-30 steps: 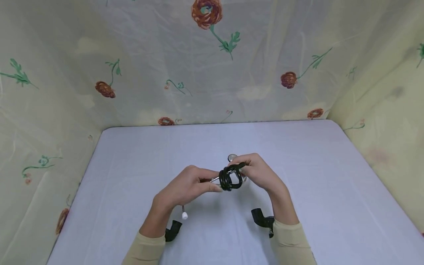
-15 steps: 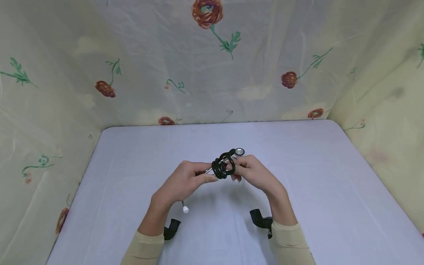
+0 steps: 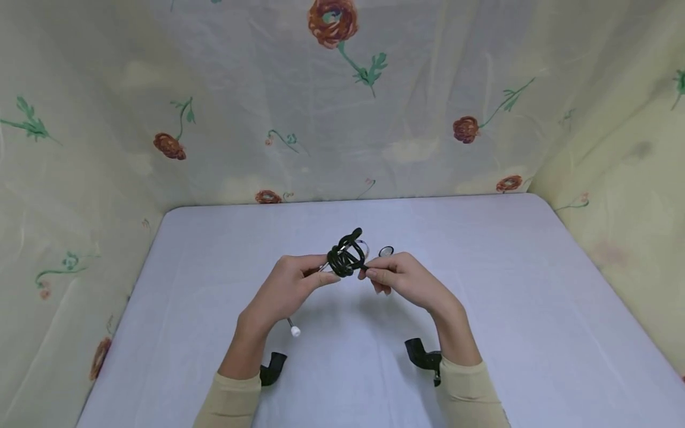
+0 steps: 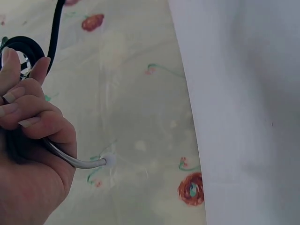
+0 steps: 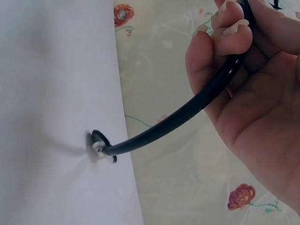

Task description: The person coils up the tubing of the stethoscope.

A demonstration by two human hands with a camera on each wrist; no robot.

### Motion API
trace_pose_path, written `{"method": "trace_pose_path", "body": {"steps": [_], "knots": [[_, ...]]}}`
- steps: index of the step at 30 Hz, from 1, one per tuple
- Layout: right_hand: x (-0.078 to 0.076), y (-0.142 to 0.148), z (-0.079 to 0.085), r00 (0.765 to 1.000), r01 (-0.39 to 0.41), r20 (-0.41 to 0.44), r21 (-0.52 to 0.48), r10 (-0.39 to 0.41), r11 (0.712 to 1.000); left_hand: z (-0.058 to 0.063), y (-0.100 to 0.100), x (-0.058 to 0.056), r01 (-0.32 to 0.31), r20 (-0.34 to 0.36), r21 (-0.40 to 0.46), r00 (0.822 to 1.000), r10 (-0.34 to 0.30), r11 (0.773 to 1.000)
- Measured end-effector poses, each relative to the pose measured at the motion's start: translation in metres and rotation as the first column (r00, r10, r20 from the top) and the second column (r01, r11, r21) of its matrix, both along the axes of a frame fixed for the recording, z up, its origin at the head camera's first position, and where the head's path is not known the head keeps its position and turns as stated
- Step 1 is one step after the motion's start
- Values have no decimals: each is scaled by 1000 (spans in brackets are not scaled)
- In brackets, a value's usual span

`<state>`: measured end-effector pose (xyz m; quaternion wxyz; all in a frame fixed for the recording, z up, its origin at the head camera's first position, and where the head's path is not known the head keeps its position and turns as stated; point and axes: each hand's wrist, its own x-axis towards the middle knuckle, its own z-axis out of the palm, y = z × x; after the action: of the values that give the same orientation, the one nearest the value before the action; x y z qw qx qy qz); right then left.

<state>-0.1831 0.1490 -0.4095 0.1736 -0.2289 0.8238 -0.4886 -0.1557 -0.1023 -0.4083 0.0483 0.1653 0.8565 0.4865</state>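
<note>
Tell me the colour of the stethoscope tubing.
The stethoscope tubing is black; it shows best in the right wrist view.

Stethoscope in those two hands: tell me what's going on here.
A person holds a black stethoscope above a white-covered table. The left hand grips its metal tubes, next to the coiled part, with one white eartip poking out. The right hand pinches the black tubing, which ends in the chest piece.

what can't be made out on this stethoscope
Left wrist view: part of the metal tube, covered by the left hand.
Left wrist view: part of the coil, cut off at left.
Right wrist view: rest of the black tubing, cut off at top.
Head view: any lettering on the chest piece, too small.
</note>
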Motion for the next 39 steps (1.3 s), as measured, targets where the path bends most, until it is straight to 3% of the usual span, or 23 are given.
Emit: {"method": "trace_pose_path", "body": {"steps": [4, 7, 15, 18, 25, 35, 39], "knots": [[3, 0, 6, 1000, -8, 30, -6, 8, 1000, 0, -12, -3, -78, -10, 14, 997, 78, 997], [10, -3, 18, 999, -15, 45, -6, 15, 1000, 0, -15, -5, -97, -5, -2, 995, 97, 995], [18, -5, 28, 998, -5, 59, 21, 4, 1000, -6, -14, -9, -185, 0, -108, 982, 187, 977], [18, -5, 28, 998, -10, 69, 33, 8, 999, -7, -15, -10, -219, -22, -167, 976, 218, 961], [11, -2, 13, 999, -19, 44, 73, 16, 997, -11, -14, -12, -310, -99, -310, 951, 294, 899], [10, -2, 12, 995, -48, -90, 64, 54, 997, -20, 3, -10, -248, -142, -461, 968, 205, 852], [11, -2, 14, 989, -45, -141, 39, 50, 998, -20, 11, -6, -184, -131, -495, 982, 137, 849]]}}
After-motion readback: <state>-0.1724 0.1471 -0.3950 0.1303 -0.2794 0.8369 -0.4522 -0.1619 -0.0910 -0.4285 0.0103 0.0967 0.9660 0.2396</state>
